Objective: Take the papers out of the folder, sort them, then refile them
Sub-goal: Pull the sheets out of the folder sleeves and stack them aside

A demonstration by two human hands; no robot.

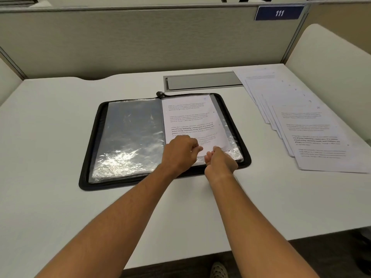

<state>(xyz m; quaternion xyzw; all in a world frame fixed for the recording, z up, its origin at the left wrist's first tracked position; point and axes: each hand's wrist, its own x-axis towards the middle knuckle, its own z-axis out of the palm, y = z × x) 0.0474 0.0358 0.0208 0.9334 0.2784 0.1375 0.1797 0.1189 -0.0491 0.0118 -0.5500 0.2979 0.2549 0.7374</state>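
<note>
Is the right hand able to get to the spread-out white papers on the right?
Probably yes: the right hand is at the open black zip folder, and only bare white desk lies between it and the fanned white printed papers.

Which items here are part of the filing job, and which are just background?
In the job:
- folder, open flat on the desk
- printed sheet on its right-hand page
- left hand and right hand, both at that sheet's near edge
- fanned paper stack, right of the folder

Just there:
- grey cable flap in the desk
- sign reading 111 on the partition
</note>
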